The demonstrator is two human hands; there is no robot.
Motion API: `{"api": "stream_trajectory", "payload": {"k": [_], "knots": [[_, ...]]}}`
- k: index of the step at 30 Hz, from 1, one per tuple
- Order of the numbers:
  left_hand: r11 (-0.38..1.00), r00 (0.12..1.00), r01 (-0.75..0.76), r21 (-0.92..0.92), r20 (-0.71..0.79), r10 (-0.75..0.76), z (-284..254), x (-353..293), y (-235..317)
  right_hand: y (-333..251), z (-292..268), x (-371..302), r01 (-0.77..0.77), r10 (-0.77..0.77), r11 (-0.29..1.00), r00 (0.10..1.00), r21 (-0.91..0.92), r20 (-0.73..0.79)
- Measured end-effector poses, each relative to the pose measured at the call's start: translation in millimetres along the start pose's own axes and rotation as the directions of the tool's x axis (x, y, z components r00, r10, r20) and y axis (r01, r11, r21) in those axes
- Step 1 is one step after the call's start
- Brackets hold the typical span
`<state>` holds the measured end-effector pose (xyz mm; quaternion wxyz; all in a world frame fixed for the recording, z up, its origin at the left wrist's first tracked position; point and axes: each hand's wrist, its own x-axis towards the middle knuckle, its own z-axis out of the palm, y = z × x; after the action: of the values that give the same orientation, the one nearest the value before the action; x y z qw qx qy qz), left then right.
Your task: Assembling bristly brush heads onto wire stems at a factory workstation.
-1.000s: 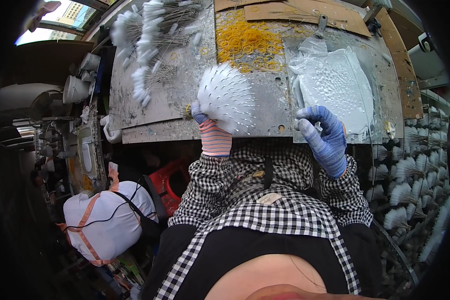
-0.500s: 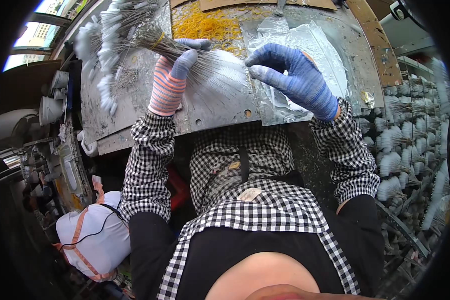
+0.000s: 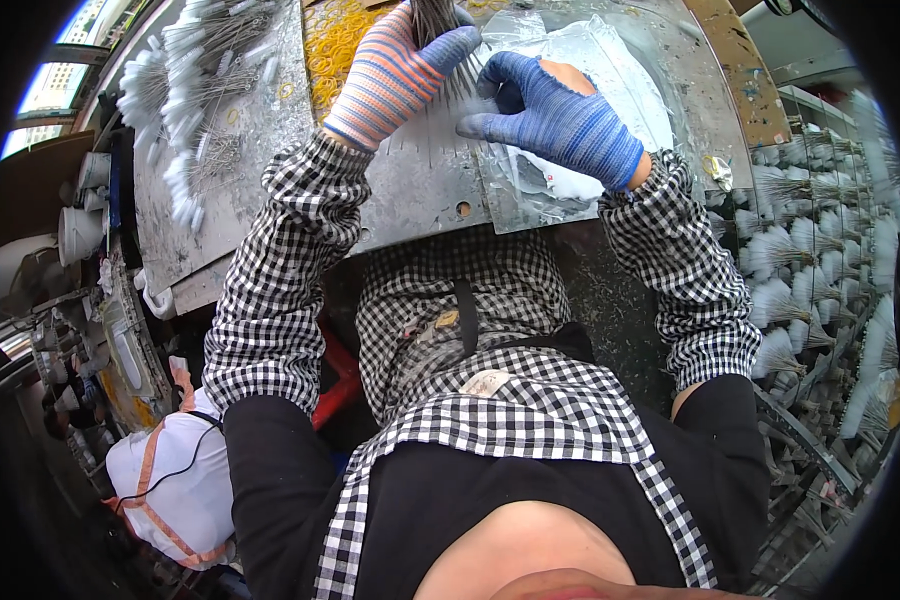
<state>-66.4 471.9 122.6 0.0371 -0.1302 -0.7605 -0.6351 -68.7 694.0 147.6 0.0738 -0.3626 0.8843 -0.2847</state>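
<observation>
Fingers (image 3: pixel 448 48) of orange-striped, knit-gloved left hand (image 3: pixel 395 80) grip grey thin-wire bundle (image 3: pixel 433 18), likely light, springy, best held where gathered; blue-gloved right hand (image 3: pixel 567 128) curls loosely, tips parted.

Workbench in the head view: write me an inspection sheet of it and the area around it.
Surface: grey workbench, stained, hole near the front edge.
Job's things: wire-stemmed bundle, cut off by the picture's top edge.
Clutter: yellow rings; white-tipped wires at left; white-smeared sheet beyond the right hand.
Hands: both gloved; left hand grips the bundle; right beside it, thumb and fingers parted, contact unclear.
Cables: black cord across a white, orange-strapped item, lower left.
Surroundings: racked white brushes at right.
</observation>
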Motion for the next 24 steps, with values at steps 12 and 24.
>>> {"api": "stream_trajectory", "payload": {"k": [12,24], "knots": [[0.992,0.978,-0.116,-0.053,-0.180,0.104,59,50,0,32,-1,-2,-0.175,0.248,0.801,0.968,0.573,-0.050],[0.917,0.897,-0.398,0.007,-0.205,0.391,76,57,2,48,-8,0,-0.035,0.111,0.808,0.989,0.588,-0.094]]}}
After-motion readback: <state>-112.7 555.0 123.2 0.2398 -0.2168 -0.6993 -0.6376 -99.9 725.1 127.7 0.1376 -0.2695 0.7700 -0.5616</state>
